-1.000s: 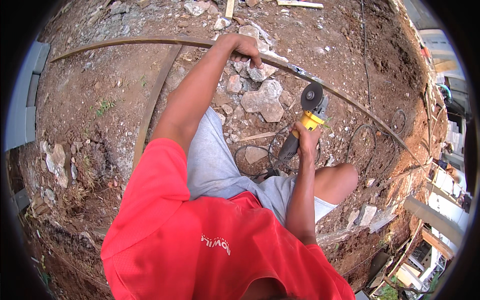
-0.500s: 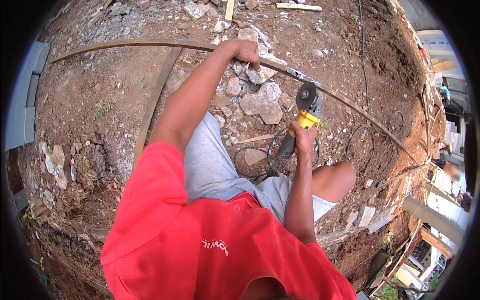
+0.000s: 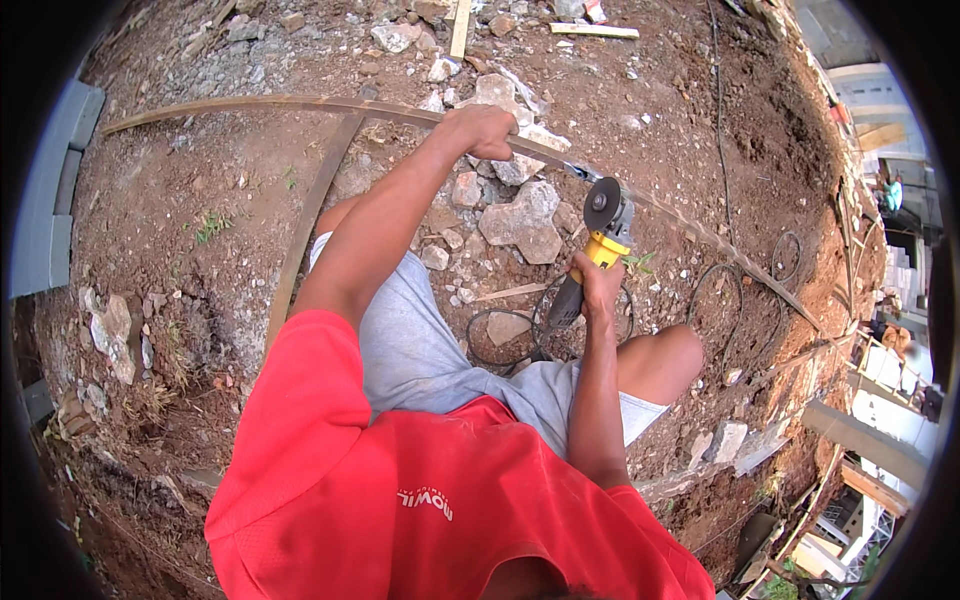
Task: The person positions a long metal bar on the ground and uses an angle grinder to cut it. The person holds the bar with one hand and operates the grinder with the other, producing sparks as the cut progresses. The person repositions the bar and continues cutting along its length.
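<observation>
My left hand (image 3: 480, 132) is closed around a long, narrow brown bar (image 3: 290, 102), apparently metal, which spans the ground in front of me. Just right of that hand, a short stretch of the bar looks bright and bare. In my right hand (image 3: 598, 285) is a yellow and black angle grinder (image 3: 608, 248), gripped by its body with the head pointing away from me. Its dark disc (image 3: 602, 205) sits close to the near side of the bar, by the bright stretch; whether they touch I cannot tell.
Broken stones (image 3: 525, 222) lie between my legs and under the bar. A second brown strip (image 3: 310, 215) runs toward me on the left. Black cable (image 3: 490, 350) loops beside the grinder. Wood pieces (image 3: 594, 31) lie beyond. People and building materials are at the far right.
The bar has turned, showing a broader face, and its right end has shifted left. My left hand has moved slightly nearer. The grinder has shifted a little left and toward me.
</observation>
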A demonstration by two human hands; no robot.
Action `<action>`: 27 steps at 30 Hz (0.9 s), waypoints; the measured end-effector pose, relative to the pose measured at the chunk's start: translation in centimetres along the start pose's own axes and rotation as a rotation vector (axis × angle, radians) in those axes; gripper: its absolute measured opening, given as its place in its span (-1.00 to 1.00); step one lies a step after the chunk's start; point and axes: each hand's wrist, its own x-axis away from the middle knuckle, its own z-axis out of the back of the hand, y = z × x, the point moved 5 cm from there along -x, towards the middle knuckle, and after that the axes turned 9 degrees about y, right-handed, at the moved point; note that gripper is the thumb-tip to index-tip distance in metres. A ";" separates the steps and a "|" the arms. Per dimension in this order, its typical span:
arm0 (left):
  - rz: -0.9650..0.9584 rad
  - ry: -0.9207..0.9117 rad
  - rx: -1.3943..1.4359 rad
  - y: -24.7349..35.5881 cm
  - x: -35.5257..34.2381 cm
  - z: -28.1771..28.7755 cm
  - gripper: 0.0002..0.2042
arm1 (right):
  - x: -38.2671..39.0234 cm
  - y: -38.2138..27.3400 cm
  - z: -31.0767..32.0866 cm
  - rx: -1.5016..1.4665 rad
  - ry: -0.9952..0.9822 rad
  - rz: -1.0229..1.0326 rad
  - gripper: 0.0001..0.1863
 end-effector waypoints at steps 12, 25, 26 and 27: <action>0.050 -0.010 -0.013 -0.1 0.2 0.1 -0.62 | 0.1 -0.1 0.2 0.108 0.103 0.093 -0.77; 0.014 0.023 0.047 0.5 0.6 0.6 -0.66 | 0.0 -0.2 0.3 0.148 0.119 0.078 -0.64; 0.007 0.031 0.050 0.5 0.7 0.6 -0.65 | 0.0 -0.2 0.3 0.152 0.116 0.077 -0.64; 0.001 0.041 0.053 0.5 0.7 0.6 -0.65 | 0.0 -0.2 0.3 0.156 0.114 0.076 -0.64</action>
